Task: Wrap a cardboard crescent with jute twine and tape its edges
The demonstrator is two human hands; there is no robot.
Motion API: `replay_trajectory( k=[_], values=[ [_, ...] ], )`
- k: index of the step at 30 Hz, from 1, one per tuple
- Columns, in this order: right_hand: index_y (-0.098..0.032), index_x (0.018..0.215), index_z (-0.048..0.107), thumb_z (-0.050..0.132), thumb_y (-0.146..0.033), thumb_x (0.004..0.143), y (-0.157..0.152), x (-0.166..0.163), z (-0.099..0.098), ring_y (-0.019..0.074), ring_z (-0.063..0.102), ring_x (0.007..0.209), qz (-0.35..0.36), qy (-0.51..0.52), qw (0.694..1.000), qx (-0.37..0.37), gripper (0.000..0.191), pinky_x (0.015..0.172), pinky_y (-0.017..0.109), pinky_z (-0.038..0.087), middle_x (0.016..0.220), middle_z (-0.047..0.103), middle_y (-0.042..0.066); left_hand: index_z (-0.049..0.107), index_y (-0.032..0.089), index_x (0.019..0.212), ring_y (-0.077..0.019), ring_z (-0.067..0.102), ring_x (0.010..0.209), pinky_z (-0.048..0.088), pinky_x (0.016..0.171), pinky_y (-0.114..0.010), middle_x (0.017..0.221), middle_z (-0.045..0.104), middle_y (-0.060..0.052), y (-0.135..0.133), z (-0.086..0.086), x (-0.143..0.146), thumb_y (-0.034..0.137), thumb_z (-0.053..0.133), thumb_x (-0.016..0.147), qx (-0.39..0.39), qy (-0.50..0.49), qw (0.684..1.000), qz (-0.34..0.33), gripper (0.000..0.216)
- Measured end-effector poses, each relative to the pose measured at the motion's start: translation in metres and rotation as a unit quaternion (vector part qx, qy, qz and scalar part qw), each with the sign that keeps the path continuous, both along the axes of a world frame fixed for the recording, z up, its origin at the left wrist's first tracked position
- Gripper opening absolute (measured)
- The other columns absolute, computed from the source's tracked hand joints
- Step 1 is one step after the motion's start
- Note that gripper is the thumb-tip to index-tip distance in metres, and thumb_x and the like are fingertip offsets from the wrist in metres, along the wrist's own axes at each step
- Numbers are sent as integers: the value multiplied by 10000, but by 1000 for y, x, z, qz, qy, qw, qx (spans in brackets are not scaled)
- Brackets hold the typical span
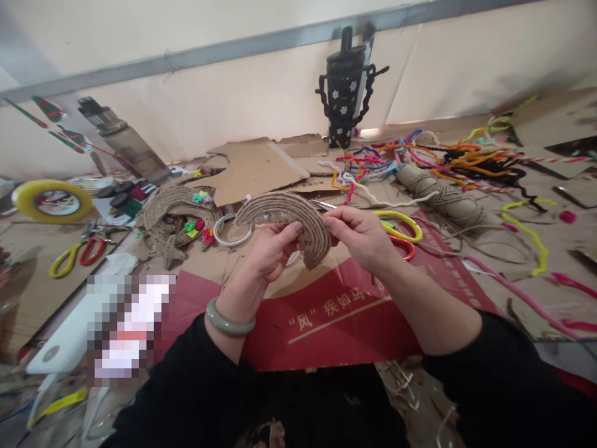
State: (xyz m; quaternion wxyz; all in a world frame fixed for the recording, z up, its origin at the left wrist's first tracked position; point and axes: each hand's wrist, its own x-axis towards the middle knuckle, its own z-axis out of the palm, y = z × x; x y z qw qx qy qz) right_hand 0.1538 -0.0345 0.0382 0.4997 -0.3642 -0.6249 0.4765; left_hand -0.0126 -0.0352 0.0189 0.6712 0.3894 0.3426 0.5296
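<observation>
A curved arch (284, 208) covered in rows of brown jute twine is raised over the table. My left hand (273, 249), with a grey bangle at the wrist, grips its inner side, thumb on top. The fingers of my right hand (357, 233) are pinched together at the arch's right outer edge; whether they also hold a loose twine end is hidden. Behind the right hand lie scissors (398, 225) with yellow and red handles. Left of the arch are a white ring (232, 230) and another twine-covered curved piece (168, 214) with small bright flowers.
A red printed board (345, 336) lies under my hands. At the right are a twine roll (433, 196) and tangled pipe cleaners (466, 165). A black tumbler (345, 93) stands at the back. Yellow tape (25, 202), pliers (93, 239) and a brown bottle (125, 143) are left.
</observation>
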Motion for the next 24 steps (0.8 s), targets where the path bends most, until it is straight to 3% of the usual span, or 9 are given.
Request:
replay_trajectory(
  k=[5,14,19,24],
  values=[
    [-189,718,598,671,-465,781,2,0,-4,78,500,501,20,-9,1000,-16,293,487,228,466,573,537,-43,721,166,769,-184,660,708,525,667,-308,744,713,-44,-6,-1,5,415,890,541,10,36,999,-27,378],
    [-186,772,585,676,-390,790,1,-3,-8,73,528,513,35,0,999,-13,224,502,225,474,611,551,-47,685,176,740,-126,632,668,516,632,-260,725,682,11,-3,-1,6,399,907,505,4,-31,997,69,393],
    [-195,753,550,696,-411,767,-1,-6,-7,77,518,492,67,27,995,-65,261,495,233,474,563,533,-61,686,185,732,-144,630,656,518,647,-296,720,681,4,-6,0,9,425,907,494,10,-25,997,79,404],
    [-191,719,540,722,-397,740,-3,-5,-5,72,520,482,74,30,993,-86,276,490,223,469,541,541,-63,684,175,678,-110,600,585,489,567,-239,638,654,21,-7,3,11,388,917,493,14,-37,997,67,366]
  ],
)
